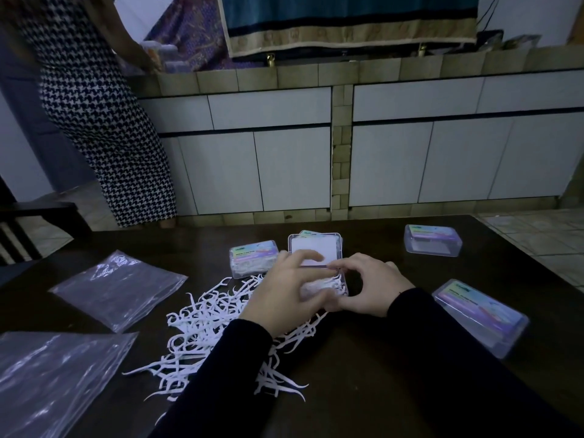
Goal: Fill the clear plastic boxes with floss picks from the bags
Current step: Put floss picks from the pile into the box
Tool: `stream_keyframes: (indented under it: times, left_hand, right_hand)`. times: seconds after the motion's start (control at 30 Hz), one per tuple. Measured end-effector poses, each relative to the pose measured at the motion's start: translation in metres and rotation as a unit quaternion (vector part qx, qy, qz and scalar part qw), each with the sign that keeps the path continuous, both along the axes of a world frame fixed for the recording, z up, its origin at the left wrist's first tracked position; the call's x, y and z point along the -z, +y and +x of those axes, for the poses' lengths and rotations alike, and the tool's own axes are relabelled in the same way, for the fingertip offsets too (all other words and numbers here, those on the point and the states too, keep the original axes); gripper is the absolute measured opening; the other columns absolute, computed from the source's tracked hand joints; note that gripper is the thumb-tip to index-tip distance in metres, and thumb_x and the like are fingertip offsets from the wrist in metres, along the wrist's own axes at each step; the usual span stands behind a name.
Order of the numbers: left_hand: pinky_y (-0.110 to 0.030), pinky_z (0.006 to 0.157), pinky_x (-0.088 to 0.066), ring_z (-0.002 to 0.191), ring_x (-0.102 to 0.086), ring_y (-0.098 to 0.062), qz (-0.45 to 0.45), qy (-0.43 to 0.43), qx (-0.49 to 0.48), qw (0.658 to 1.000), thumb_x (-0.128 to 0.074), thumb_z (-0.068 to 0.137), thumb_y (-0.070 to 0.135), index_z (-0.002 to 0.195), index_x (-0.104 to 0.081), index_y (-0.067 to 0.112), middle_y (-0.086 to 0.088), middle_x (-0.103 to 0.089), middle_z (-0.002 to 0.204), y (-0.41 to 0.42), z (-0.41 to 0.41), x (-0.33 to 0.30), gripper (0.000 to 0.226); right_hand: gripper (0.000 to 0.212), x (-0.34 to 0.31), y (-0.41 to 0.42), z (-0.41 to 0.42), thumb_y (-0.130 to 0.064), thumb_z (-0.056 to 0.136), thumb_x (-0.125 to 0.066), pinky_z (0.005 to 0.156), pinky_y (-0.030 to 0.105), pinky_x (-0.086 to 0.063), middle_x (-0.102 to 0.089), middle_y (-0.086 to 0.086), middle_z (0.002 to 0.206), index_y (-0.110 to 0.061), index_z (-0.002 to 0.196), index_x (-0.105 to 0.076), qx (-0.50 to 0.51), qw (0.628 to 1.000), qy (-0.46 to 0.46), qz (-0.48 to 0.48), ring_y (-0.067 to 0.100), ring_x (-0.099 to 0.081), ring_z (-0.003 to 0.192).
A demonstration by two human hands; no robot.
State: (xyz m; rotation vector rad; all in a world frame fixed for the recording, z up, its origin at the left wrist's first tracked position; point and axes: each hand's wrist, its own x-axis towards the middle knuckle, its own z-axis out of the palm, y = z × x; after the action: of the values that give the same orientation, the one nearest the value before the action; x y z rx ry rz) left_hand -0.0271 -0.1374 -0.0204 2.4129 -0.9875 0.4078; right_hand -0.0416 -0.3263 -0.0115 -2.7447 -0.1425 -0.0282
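Note:
An open clear plastic box (343, 287) sits mid-table, its lid (316, 248) standing up behind it, with white floss picks inside. My left hand (284, 292) lies over the box's left side, fingers curled on the picks and index finger stretched toward the lid. My right hand (369, 287) holds the box's right side, with its thumb and forefinger pinched at the rim. A loose pile of floss picks (202, 330) spreads across the dark table (379, 374) under my left forearm. A closed, filled box (254, 257) stands just left of the open one.
Two flat clear plastic bags lie at the left, one (118, 289) farther and one (47, 384) nearer. Closed boxes sit at far right (433, 240) and near right (480, 317). A person in a houndstooth dress (98, 121) stands beyond the table by white cabinets.

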Motion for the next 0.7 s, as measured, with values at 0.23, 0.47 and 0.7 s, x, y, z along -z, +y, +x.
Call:
stream_keyframes:
  times: [0.23,0.47,0.7]
  left_hand:
    - [-0.028,0.091,-0.040,0.102,-0.044,-0.002,-0.042,0.038,-0.086,0.995,-0.066,0.083,0.047,0.096,-0.072,0.035,0.018,-0.057,0.101,0.012,0.011,0.003,0.018]
    - [-0.023,0.085,-0.037,0.097,-0.044,-0.001,-0.036,0.017,-0.105,0.994,-0.062,0.088,0.044,0.099,-0.072,0.033,0.019,-0.061,0.101,0.009,0.013,0.005,0.019]
    - [-0.028,0.084,-0.044,0.092,-0.051,-0.002,-0.065,0.005,-0.102,0.993,-0.059,0.091,0.040,0.095,-0.072,0.032,0.020,-0.064,0.094,0.012,0.013,0.006,0.016]
  right_hand:
    - [0.076,0.002,0.002,0.002,-0.068,0.069,-0.069,0.103,0.036,-0.030,-0.046,-0.013,0.131,-0.044,0.136,-0.042,0.020,1.000,0.000,-0.015,0.012,-0.043,0.121]
    - [0.076,0.001,0.002,0.001,-0.067,0.071,-0.069,0.103,0.036,-0.029,-0.045,-0.012,0.132,-0.043,0.137,-0.041,0.017,1.000,0.003,-0.011,0.013,-0.043,0.121]
    - [0.085,0.006,0.005,-0.004,-0.069,0.071,-0.066,0.106,0.038,-0.029,-0.034,-0.007,0.142,-0.044,0.144,-0.029,0.029,0.999,-0.010,-0.018,0.017,-0.036,0.128]
